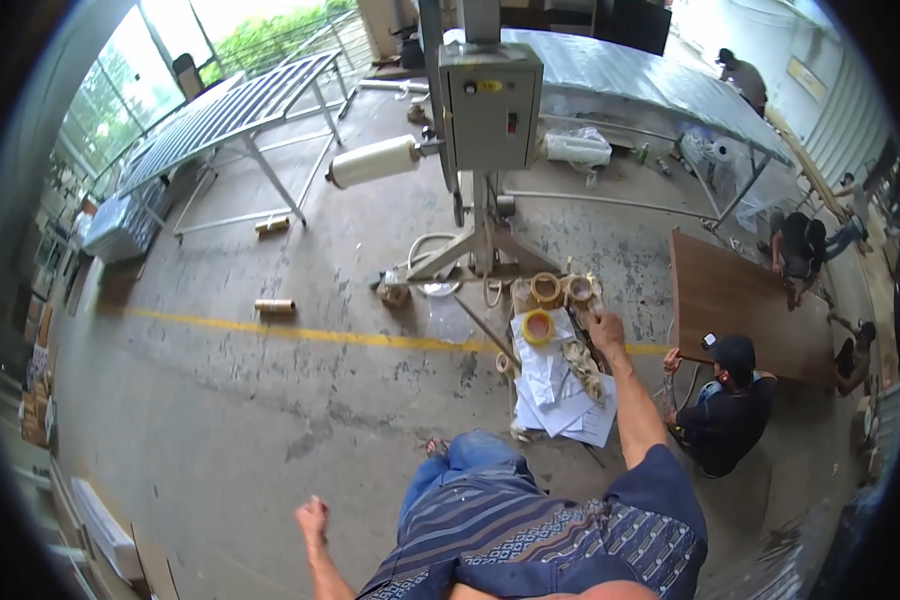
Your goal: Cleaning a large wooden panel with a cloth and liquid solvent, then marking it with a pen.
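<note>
My right hand [607, 333] reaches out over a small stand covered with papers [568, 408], its fingers curled. Whatever it grips, if anything, is hidden beneath it. Just left of that hand are rolls of tape: a yellow one [538, 343], a brown one [545, 280] and another brownish one [579, 290]. A crumpled beige rag or glove [582, 368] lies on the papers below the hand. My left hand [313, 518] hangs out over the floor at my left side, fingers folded in, with nothing seen in it.
A grey control box [490, 110] stands ahead on a post with a film roll [375, 163] at its side. Metal racks [230, 130] fill the back left. Cardboard tubes [275, 306] lie on the floor. A crouching person [730, 410] and others hold a brown panel [740, 310] at right.
</note>
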Demonstrator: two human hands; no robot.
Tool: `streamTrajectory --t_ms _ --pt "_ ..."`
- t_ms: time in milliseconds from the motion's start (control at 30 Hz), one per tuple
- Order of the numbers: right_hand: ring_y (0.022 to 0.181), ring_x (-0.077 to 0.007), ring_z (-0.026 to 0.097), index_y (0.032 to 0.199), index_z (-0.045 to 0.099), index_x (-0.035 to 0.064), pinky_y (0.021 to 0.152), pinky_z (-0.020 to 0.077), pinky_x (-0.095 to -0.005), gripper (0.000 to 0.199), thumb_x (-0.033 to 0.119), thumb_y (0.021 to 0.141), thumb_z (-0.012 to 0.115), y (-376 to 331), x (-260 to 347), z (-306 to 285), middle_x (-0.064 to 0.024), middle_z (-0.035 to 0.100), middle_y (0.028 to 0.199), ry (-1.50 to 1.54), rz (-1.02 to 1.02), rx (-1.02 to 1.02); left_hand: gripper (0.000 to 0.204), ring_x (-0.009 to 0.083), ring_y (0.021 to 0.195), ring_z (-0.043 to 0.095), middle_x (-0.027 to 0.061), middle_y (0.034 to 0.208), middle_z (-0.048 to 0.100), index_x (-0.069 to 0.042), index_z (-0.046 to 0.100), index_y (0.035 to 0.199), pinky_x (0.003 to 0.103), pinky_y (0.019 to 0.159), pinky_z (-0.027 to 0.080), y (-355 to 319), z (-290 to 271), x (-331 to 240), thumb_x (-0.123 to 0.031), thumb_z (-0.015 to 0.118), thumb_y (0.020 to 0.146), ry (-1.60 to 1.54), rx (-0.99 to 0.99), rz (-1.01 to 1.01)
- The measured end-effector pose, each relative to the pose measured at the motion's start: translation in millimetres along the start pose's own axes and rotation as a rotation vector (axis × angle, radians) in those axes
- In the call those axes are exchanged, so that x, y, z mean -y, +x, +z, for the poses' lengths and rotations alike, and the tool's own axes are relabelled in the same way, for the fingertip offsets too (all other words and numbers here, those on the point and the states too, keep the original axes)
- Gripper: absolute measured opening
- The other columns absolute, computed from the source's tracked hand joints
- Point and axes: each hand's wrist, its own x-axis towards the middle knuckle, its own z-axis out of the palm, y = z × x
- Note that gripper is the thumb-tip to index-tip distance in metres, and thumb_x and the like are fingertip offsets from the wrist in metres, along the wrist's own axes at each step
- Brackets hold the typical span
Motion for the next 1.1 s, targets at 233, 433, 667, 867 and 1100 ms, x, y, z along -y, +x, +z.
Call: streamTrajectory --t_ms 233,433,667,867,1100 --pt "0.064 -0.0096 0.056 0.089 0.067 -0.0007 0.056 0.0441 -0.0285 0.018 0.016 0.091 0.06 61 187 -137 -0.0034 0.064 0.07 0.355 -0.352 -0.289 0.029 0.012 0.059 0.049 0.0075 0.062 0.057 0.003 0.063 0.077 0.029 0.056 0.041 163 15 -338 -0.023 0.06 0.091 0.119 0.057 0.746" --pt "0.067 -0.0098 0.057 0.093 0.068 -0.0016 0.063 0.047 -0.0264 0.017 0.013 0.091 0.061 160 322 -219 -0.0048 0.065 0.073 0.206 -0.69 -0.319 0.022 0.0158 0.079 0.067 0.0122 0.084 0.067 0.002 0.067 0.097 0.029 0.072 0.054 139 98 -537 -0.017 0.063 0.088 0.021 0.312 1.14" --pt "0.089 -0.0251 0.068 0.104 0.068 0.0029 0.082 0.052 -0.0361 0.022 0.011 0.083 0.064 284 391 -239 -0.0139 0.071 0.095 -0.223 -0.785 -0.166 0.028 0.0163 0.08 0.066 0.0089 0.087 0.069 -0.001 0.067 0.105 0.03 0.069 0.053 113 200 -735 -0.023 0.062 0.089 -0.028 0.42 1.364" --pt "0.096 -0.0308 0.064 0.113 0.066 0.0083 0.086 0.05 -0.0404 0.038 0.002 0.076 0.064 313 413 -231 -0.0121 0.069 0.103 -0.462 -0.809 0.083 0.035 0.0267 0.097 0.067 0.0161 0.099 0.07 -0.004 0.067 0.11 0.035 0.087 0.051 102 295 -847 -0.028 0.063 0.084 -0.035 0.453 1.445" --pt "0.099 -0.0282 0.062 0.112 0.063 0.0073 0.085 0.0502 -0.0396 0.036 0.002 0.077 0.062 312 418 -226 -0.0087 0.066 0.103 -0.666 -0.922 0.118 0.036 0.0269 0.085 0.069 0.0164 0.091 0.071 0.0 0.067 0.108 0.035 0.081 0.053 91 319 -875 -0.02 0.065 0.077 0.174 0.503 1.54"
